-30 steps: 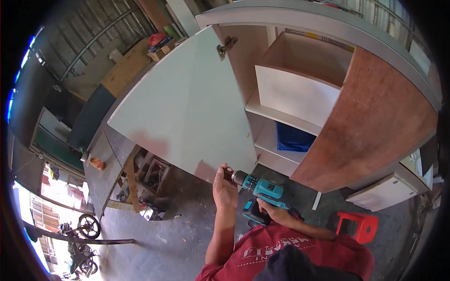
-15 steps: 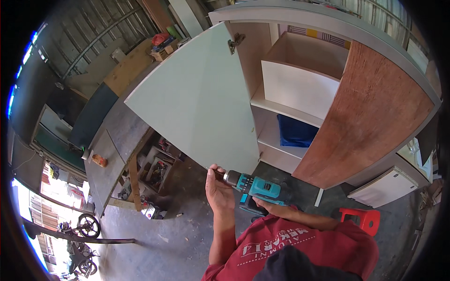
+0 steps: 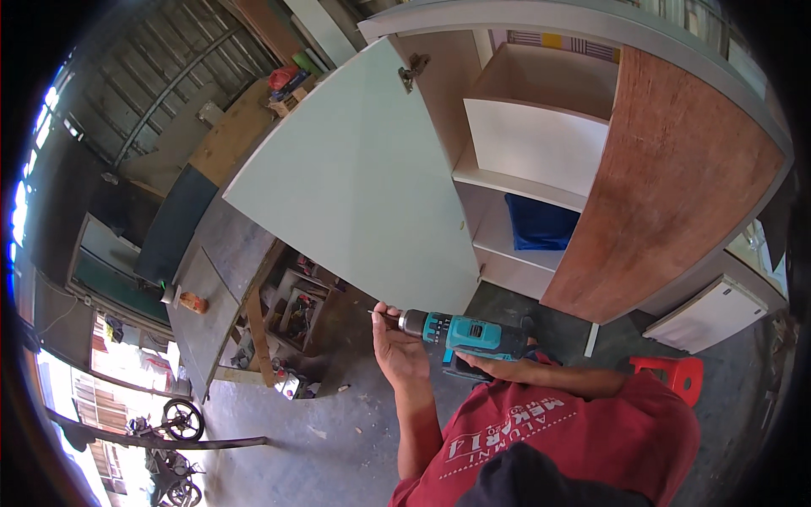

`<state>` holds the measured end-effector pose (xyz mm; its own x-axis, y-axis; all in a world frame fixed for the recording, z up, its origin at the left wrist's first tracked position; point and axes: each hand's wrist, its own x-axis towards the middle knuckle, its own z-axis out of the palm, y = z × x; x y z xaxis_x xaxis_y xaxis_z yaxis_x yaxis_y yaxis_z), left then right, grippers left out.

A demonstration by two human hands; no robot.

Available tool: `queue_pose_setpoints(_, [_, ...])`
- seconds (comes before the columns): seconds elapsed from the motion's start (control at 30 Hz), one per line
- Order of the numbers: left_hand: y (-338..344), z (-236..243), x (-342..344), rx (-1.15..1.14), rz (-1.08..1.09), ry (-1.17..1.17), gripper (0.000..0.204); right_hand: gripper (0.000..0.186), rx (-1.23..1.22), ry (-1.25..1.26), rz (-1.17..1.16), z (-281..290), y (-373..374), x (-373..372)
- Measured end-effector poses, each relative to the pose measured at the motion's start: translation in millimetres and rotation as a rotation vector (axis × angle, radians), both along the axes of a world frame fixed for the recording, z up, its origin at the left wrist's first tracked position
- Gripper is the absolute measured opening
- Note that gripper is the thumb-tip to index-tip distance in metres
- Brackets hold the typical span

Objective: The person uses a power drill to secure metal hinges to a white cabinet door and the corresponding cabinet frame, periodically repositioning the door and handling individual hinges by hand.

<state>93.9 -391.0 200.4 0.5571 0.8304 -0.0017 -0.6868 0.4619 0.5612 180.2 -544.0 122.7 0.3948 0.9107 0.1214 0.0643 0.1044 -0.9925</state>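
Observation:
A teal and black cordless drill (image 3: 477,334) lies nearly level in front of me, its chuck pointing left. My right hand (image 3: 488,367) is closed round its grip, mostly hidden under the drill body. My left hand (image 3: 400,351) is at the front of the chuck, thumb and fingers pinched on the thin drill bit (image 3: 372,313). The bit's tip shows just past the fingertips. Beyond the drill stands a cabinet with its pale door (image 3: 355,182) swung open; the bit is near the door's lower edge. A metal hinge (image 3: 412,73) sits on the door's upper corner.
The cabinet holds a white-fronted drawer (image 3: 536,148) and a blue folded item (image 3: 541,224); a brown wood panel (image 3: 663,182) covers its right side. A red stool (image 3: 676,376) stands at right. At left are a workbench (image 3: 203,296), a tool crate (image 3: 300,313) and a motorcycle (image 3: 173,460).
The drill has turned slightly to a more level position, and my hands have moved a little with it. My view has shifted slightly. Both grips look the same.

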Motion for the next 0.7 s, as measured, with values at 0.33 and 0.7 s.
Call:
queue_pose_setpoints(0.33, [4.2,-11.2,3.8,-0.012,-0.078,0.030,0.023,0.025,0.109,0.005,-0.073,-17.3,-3.2,-0.9])
queue_pose_setpoints(0.7, [1.4,-10.5,1.9,-0.015,-0.052,0.027,0.021,0.024,0.198,0.243,-0.065,-20.2,0.8,-1.8])
